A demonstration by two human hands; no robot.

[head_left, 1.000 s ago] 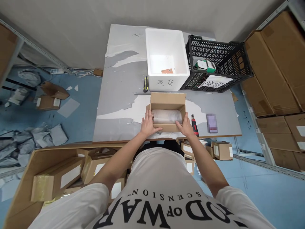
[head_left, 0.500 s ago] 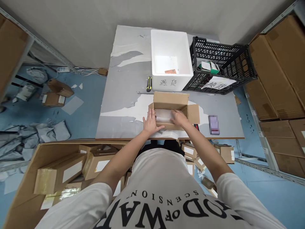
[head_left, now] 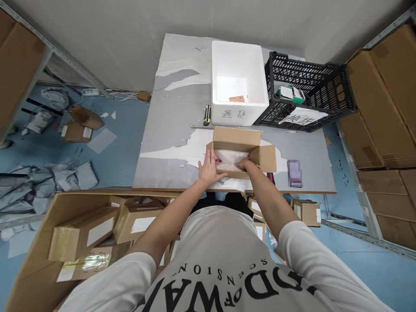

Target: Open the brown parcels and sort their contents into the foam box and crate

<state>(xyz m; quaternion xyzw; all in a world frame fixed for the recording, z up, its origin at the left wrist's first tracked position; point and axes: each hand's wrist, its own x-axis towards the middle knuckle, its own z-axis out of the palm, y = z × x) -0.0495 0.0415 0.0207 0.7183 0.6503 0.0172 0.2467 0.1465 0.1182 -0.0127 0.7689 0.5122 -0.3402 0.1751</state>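
Observation:
An opened cardboard box (head_left: 236, 135) stands near the table's front edge with its far and right flaps folded outward. A pale plastic-wrapped package (head_left: 229, 159) with red print at its left end lies inside. My left hand (head_left: 208, 170) rests against the box's left front corner, fingers stretched and thumb out along the front wall. Inside the box, my right hand (head_left: 243, 164) has its fingers together at the package's lower right part; the fingertips are partly hidden.
A white foam bin (head_left: 237, 113) holding an orange card and a black crate (head_left: 305, 104) stand behind the box. A yellow-black utility knife (head_left: 207, 115) and a blurred purple item (head_left: 294, 173) lie on the table (head_left: 169, 138). A large carton (head_left: 35, 255) of parcels is at lower left.
The package has turned inside the box, so red print now shows at its left end. My right hand has reached lower into the box. My left hand stays at the left corner.

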